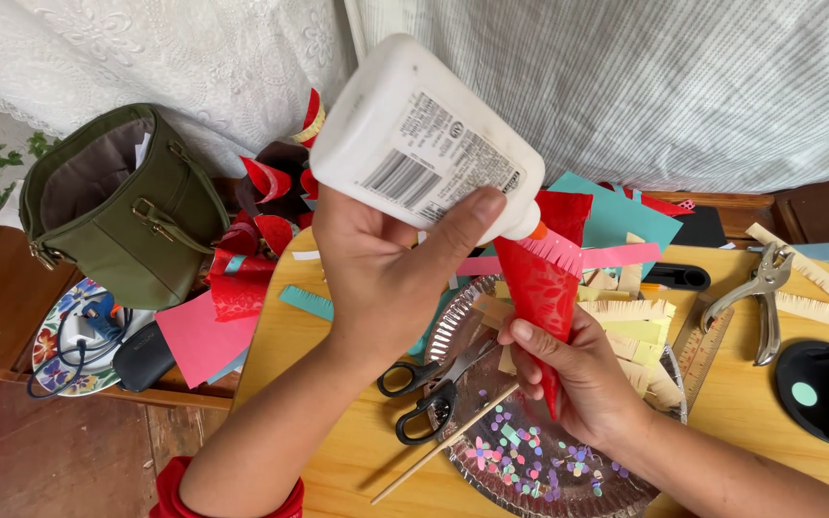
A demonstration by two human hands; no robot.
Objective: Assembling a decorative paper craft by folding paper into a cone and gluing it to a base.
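Hands up: L (386,273) gripping tipped glue bottle (424,144), R (578,379) pinching red paper cone (541,288).

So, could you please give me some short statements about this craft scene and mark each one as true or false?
1. The left hand holds a white glue bottle tipped with its nozzle toward the red paper cone. True.
2. The right hand holds the scissors. False: it holds the red paper cone; the scissors lie on the wooden table, partly over the foil plate's rim.
3. The foil plate holds small coloured paper dots. True.
4. The green bag stands closed. False: its top is open.
5. A metal hole punch lies on the table to the right of the hands. True.
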